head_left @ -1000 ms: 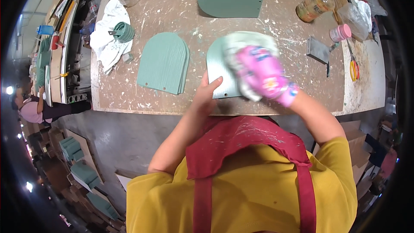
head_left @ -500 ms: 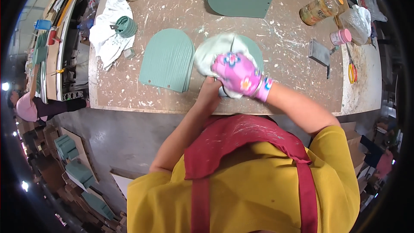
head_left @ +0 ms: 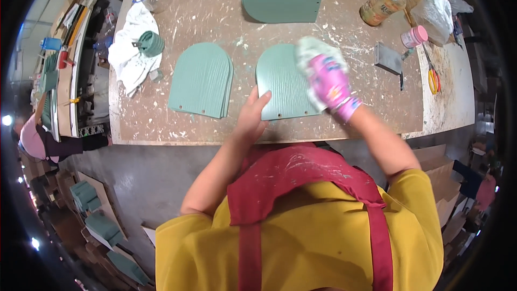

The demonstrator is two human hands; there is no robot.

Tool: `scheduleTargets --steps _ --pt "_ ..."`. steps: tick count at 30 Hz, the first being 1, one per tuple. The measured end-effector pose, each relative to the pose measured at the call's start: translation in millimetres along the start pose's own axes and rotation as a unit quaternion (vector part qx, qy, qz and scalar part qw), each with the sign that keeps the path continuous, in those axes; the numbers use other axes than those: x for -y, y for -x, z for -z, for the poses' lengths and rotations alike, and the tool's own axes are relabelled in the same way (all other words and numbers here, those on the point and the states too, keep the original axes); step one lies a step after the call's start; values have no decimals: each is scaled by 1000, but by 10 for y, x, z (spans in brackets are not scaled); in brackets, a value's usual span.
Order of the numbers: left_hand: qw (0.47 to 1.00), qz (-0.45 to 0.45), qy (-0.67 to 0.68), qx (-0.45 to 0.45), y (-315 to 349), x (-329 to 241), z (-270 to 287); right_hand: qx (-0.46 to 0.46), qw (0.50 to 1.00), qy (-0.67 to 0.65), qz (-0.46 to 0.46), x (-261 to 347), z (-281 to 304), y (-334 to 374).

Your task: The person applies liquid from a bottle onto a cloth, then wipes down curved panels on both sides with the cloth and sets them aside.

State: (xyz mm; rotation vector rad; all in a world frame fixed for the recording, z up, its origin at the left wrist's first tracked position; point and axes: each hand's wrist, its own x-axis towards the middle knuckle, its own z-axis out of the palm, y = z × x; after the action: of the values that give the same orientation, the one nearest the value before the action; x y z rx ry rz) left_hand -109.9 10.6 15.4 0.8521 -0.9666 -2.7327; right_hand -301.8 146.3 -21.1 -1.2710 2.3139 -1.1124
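Bare fingers of the left hand (head_left: 252,116) pinch the lower left edge of an arched green panel (head_left: 285,89), thumb laid on its grained face; the panel lies on the scuffed brown worktop (head_left: 371,110), its rounded end pointing away from the person. Over the panel's right side, fingers of the right hand (head_left: 329,80), in a pink flowered glove (head_left: 344,109), clutch a bunched pale cloth (head_left: 314,46), somewhat blurred from where I stand. Looking across from the left, I see a crumpled white rag (head_left: 126,51) well to the panel's left, a round green container (head_left: 151,44) at its edge. Nearer the panel on that side lies a low pile of matching pieces (head_left: 200,78). Beyond the panel stands a thicker green stack (head_left: 284,0). Well to the panel's right come an orange-capped bottle (head_left: 381,7), a grey block (head_left: 388,58), a pink-lidded jar (head_left: 413,36) and yellow-handled scissors (head_left: 432,76).
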Motion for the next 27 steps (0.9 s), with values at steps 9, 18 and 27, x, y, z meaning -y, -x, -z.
scheduleTargets --steps 9,18,27 --pt "593 -425 -680 71 170 -221 -720 27 874 -443 -198 966 962 208" --pt "973 -117 -142 -137 276 -220 -316 48 747 -613 -252 535 951 306" --pt "998 -39 54 -19 87 78 -4 0 958 -222 -182 -129 1144 110"
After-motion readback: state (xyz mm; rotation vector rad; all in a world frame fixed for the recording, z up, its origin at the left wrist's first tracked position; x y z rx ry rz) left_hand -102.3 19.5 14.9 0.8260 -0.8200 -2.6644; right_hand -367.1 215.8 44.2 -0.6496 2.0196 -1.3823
